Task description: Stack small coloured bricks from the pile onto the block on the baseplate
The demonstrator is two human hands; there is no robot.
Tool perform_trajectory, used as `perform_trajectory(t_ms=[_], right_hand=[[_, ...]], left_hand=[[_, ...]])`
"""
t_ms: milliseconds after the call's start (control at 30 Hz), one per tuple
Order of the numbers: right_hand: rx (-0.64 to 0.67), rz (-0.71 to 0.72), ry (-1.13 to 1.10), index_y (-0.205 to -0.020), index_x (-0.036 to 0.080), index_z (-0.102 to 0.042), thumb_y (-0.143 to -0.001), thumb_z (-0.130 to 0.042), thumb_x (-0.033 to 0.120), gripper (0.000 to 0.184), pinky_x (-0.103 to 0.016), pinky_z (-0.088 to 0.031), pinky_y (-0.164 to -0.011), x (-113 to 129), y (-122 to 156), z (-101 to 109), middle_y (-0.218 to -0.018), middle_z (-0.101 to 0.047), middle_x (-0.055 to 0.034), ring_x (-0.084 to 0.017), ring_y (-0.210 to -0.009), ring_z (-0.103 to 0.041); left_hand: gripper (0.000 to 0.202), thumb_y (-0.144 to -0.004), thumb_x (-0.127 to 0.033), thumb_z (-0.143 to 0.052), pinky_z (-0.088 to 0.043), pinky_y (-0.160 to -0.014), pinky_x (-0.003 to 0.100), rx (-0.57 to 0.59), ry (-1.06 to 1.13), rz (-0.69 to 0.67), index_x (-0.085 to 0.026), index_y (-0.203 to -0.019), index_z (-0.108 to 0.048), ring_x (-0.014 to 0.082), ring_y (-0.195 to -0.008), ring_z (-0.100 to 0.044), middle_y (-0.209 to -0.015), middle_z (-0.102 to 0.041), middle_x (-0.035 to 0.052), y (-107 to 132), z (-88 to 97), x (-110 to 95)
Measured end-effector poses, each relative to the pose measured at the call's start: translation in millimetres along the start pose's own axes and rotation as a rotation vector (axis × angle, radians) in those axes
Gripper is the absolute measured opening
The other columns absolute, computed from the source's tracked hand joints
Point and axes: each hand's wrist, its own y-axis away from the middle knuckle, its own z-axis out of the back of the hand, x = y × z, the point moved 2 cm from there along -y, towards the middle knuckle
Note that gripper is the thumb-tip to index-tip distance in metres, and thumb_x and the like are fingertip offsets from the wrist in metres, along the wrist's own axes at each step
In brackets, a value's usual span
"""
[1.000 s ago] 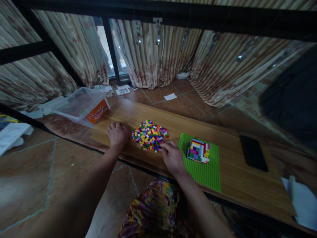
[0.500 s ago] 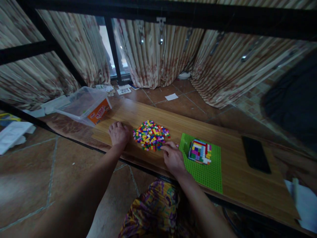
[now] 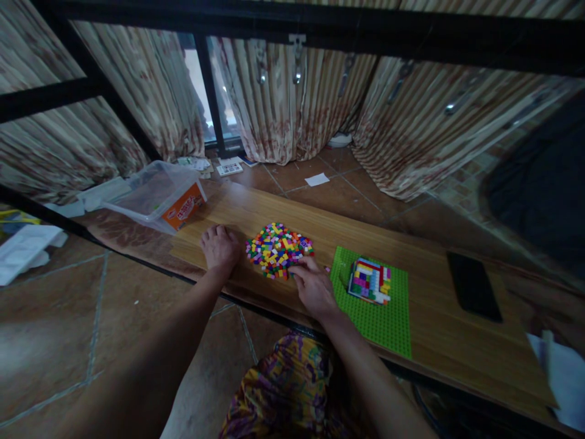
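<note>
The left hand (image 3: 220, 247) lies palm-down on the table (image 3: 439, 341), holding nothing, just beside the bricks (image 3: 278, 249). The right hand (image 3: 313, 286) touches the pile's near edge; whether it pinches a brick cannot be told.

A black phone (image 3: 474, 286) lies on the wooden table (image 3: 439, 323), a clear plastic box (image 3: 153, 195) far left.

The bricks (image 3: 278, 247) are tiny studded pieces in red, yellow, green, blue, pink and white. They are heaped loose in a low, roughly round pile that lies just left of the green plate (image 3: 386, 323), not touching it. The right hand (image 3: 314, 289) has its fingertips on the pile's near edge, on the side closest to the plate.
</note>
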Motion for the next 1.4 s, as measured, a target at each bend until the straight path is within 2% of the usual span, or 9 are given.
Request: perform_trajectory(t_ms=[233, 367, 500, 600, 700, 800, 867, 1133, 1400], right_hand=[[0.081, -0.004, -0.009, -0.097, 0.026, -0.073, -0.085, -0.059, 0.012, 0.023, -0.039, -0.044, -0.099, -9.6, -0.7, 10.0, -0.121, -0.059, -0.0049, -0.022, -0.107, -0.062], [0.027, 0.023, -0.085, -0.094, 0.025, -0.071, -0.081, -0.054, 0.005, 0.029, -0.036, -0.047, -0.099, -17.9, 4.7, 12.8, -0.122, -0.058, -0.0051, -0.02, -0.108, -0.063], [-0.09, 0.009, -0.093, -0.09, 0.023, -0.07, -0.081, -0.047, 0.002, 0.032, -0.033, -0.049, -0.096, -21.2, 11.1, 17.6, -0.118, -0.06, -0.006, -0.019, -0.107, -0.063], [-0.166, -0.047, -0.035, -0.089, 0.021, -0.069, -0.088, -0.048, 0.01, 0.023, -0.032, -0.05, -0.09, -16.8, 14.2, 17.4, -0.106, -0.063, -0.0073, -0.019, -0.097, -0.064], [-0.196, -0.13, 0.069, -0.087, 0.019, -0.067, -0.092, -0.055, 0.025, 0.015, -0.034, -0.051, -0.085, -8.8, 14.6, 9.6, -0.095, -0.062, -0.0082, -0.022, -0.089, -0.063], [-0.23, -0.211, 0.154, -0.088, 0.017, -0.066, -0.088, -0.064, 0.038, 0.021, -0.038, -0.05, -0.086, -1.5, 13.0, -0.6, -0.096, -0.061, -0.0105, -0.026, -0.093, -0.06], [-0.245, -0.244, 0.18, -0.09, 0.017, -0.065, -0.085, -0.067, 0.041, 0.025, -0.041, -0.049, -0.089, 1.8, 12.0, -6.0, -0.1, -0.06, -0.012, -0.029, -0.099, -0.059], [-0.293, -0.337, 0.186, -0.094, 0.016, -0.06, -0.083, -0.067, 0.037, 0.024, -0.045, -0.05, -0.09, 5.4, 16.0, -12.0, -0.104, -0.056, -0.0144, -0.031, -0.101, -0.057], [-0.346, -0.302, 0.212, -0.092, 0.015, -0.06, -0.086, -0.059, 0.024, 0.011, -0.047, -0.05, -0.09, 9.2, 17.9, -13.7, -0.11, -0.055, -0.0177, -0.032, -0.107, -0.056]], left_hand=[[0.039, -0.091, -0.028, -0.04, -0.039, -0.103, 0.047, 0.009, 0.001, 0.014, -0.012, -0.12, -0.061, 0.0336, -0.12, -0.05, -0.128, -0.058, 0.0189, 0.0, 0.8, -0.8], [0.039, -0.091, -0.028, -0.04, -0.038, -0.104, 0.047, 0.005, 0.001, 0.012, -0.012, -0.12, -0.061, 0.0338, -0.121, -0.049, -0.128, -0.058, 0.0188, -0.2, 0.3, -0.6], [0.04, -0.091, -0.028, -0.04, -0.038, -0.105, 0.048, 0.009, 0.007, 0.015, -0.012, -0.121, -0.06, 0.0338, -0.122, -0.049, -0.128, -0.058, 0.0192, 0.0, 0.1, -0.6], [0.04, -0.091, -0.028, -0.041, -0.038, -0.105, 0.048, 0.007, 0.014, 0.013, -0.011, -0.12, -0.061, 0.0338, -0.122, -0.049, -0.128, -0.058, 0.0195, 0.2, 0.7, -1.0], [0.04, -0.091, -0.028, -0.041, -0.038, -0.105, 0.049, 0.004, 0.02, 0.011, -0.011, -0.12, -0.061, 0.0344, -0.123, -0.049, -0.128, -0.058, 0.0196, 0.0, 0.9, -0.9], [0.04, -0.091, -0.028, -0.041, -0.038, -0.105, 0.05, -0.002, 0.02, 0.012, -0.011, -0.121, -0.061, 0.0351, -0.123, -0.049, -0.128, -0.059, 0.0195, -0.5, 0.0, -0.4], [0.04, -0.09, -0.028, -0.042, -0.038, -0.104, 0.05, -0.004, 0.016, 0.008, -0.011, -0.121, -0.061, 0.0353, -0.123, -0.049, -0.128, -0.058, 0.0194, -0.7, -0.5, -0.2], [0.039, -0.091, -0.028, -0.041, -0.039, -0.105, 0.048, 0.001, 0.016, 0.007, -0.011, -0.118, -0.062, 0.0344, -0.121, -0.049, -0.126, -0.059, 0.0194, -1.0, -0.3, -0.1], [0.036, -0.089, -0.027, -0.044, -0.038, -0.105, 0.053, -0.003, 0.073, 0.013, -0.013, -0.117, -0.062, 0.0358, -0.123, -0.049, -0.128, -0.058, 0.0198, -1.3, -1.6, 0.2]])
